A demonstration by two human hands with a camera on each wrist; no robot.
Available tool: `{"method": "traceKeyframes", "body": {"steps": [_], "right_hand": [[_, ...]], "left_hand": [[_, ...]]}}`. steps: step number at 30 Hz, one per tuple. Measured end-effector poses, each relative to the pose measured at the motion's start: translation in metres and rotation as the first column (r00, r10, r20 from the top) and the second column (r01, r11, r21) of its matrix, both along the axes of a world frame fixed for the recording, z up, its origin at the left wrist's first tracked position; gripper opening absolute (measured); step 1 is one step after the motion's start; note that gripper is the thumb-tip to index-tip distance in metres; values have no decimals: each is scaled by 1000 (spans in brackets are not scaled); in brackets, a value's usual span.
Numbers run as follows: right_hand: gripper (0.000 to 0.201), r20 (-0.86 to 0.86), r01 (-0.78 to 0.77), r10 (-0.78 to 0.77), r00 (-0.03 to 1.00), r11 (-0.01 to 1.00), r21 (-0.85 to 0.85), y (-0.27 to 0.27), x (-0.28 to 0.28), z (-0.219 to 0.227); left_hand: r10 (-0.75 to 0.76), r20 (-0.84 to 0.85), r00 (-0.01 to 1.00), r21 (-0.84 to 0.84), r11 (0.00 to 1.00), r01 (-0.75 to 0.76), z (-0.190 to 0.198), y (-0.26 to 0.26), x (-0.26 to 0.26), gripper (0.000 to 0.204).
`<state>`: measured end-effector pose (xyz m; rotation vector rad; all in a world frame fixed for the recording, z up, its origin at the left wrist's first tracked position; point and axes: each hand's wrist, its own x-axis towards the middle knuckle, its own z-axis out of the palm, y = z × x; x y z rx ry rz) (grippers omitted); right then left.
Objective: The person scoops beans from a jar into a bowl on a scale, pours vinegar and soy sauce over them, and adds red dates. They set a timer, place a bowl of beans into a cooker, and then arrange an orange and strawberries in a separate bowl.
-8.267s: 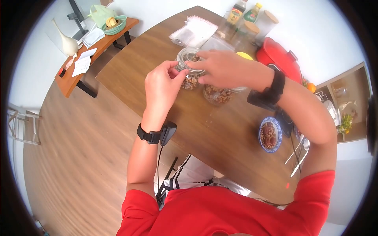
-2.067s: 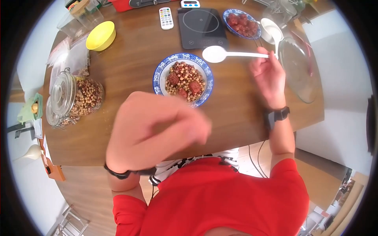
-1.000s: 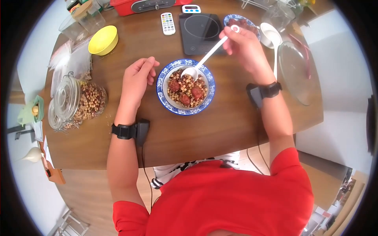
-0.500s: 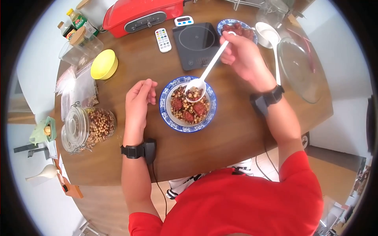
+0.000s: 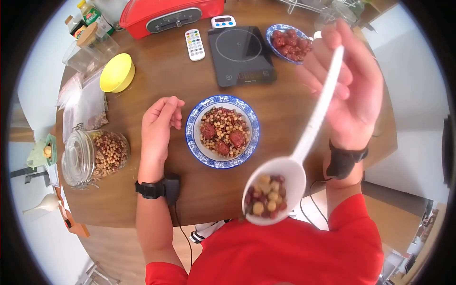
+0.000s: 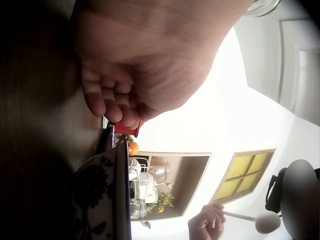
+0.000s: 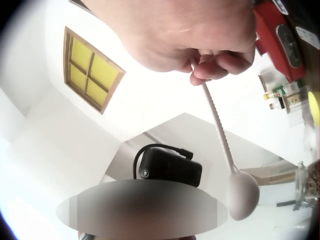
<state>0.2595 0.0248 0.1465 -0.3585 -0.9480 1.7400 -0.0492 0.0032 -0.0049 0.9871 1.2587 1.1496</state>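
Observation:
In the head view the right hand (image 5: 354, 90) pinches the end of a white spoon's handle, the spoon (image 5: 316, 123) raised near the camera, its bowl holding beans and grains. The right wrist view shows the right hand (image 7: 200, 40) gripping the spoon (image 7: 242, 195) from above. A blue-and-white bowl (image 5: 190, 137) on the table contains mixed beans and several dark red dates. Left of it the left hand (image 5: 159, 126) rests at the table, fingers loosely curled and empty, apart from the bowl. The left wrist view shows that hand (image 6: 145, 60) beside the bowl's outer wall (image 6: 95, 195).
Glass jars of beans (image 5: 109, 154), plastic bags (image 5: 85, 99) and a yellow bowl (image 5: 117, 72) stand at the left. Behind are a red cooker (image 5: 166, 14), a remote (image 5: 194, 45) and a black scale (image 5: 241, 54). Dates fill a smaller bowl (image 5: 289, 45) at the back right.
The right hand has lifted the spoon, with beans in it, out of the bowl and brought it up toward the head camera. The left hand has stayed beside the bowl.

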Motion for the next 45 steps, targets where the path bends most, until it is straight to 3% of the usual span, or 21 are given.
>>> {"method": "traceKeyframes", "body": {"steps": [3, 11, 15, 17, 18, 21, 23, 26, 27, 32, 34, 38, 45], "right_hand": [[32, -60, -83, 84, 995, 996, 31, -5, 5, 2], [31, -20, -148, 150, 988, 985, 91, -4, 15, 4], [29, 60, -40, 33, 998, 992, 120, 3, 11, -3], [29, 154, 86, -105, 982, 988, 126, 5, 7, -8], [31, 229, 165, -208, 951, 967, 192, 5, 1, -10], [33, 340, 162, -268, 902, 937, 309, 12, 4, -23], [32, 502, 242, -413, 760, 896, 372, 6, 0, -22], [28, 597, 157, -425, 680, 881, 447, -5, -13, -21], [18, 585, 94, -372, 720, 888, 450, -4, -12, -23], [13, 615, -30, -317, 722, 874, 486, -18, -22, -22], [10, 653, -264, -403, 641, 684, 681, -16, -18, -19], [9, 590, -291, -491, 641, 556, 778, -18, -18, -14], [10, 654, -322, -513, 556, 592, 739, -1, -14, -24]], "left_hand": [[4, 12, 1000, -12, 1000, -4, 0, 0, 0, 25], [11, 37, 999, -6, 1000, -11, 0, 1, -1, 26], [15, 52, 999, 4, 1000, -15, 1, 2, -1, 26], [-7, 37, 999, 12, 1000, 7, 1, 1, -3, 26], [0, 44, 999, 11, 1000, 0, 1, 1, -3, 26], [-4, 42, 999, 8, 1000, 3, 2, 1, -4, 26], [-15, 55, 998, 14, 1000, 14, 2, 1, -3, 27], [-19, 45, 999, 14, 1000, 18, 3, 1, -4, 27], [-9, 51, 999, 10, 1000, 9, 2, 1, -4, 27], [-27, 52, 998, 27, 999, 25, 2, 1, -4, 27], [-19, 57, 998, 21, 1000, 17, 0, 1, -4, 27], [-23, 58, 998, 15, 1000, 22, -1, 2, -5, 27], [-20, 60, 998, 10, 1000, 20, 2, 1, -5, 26]]}}
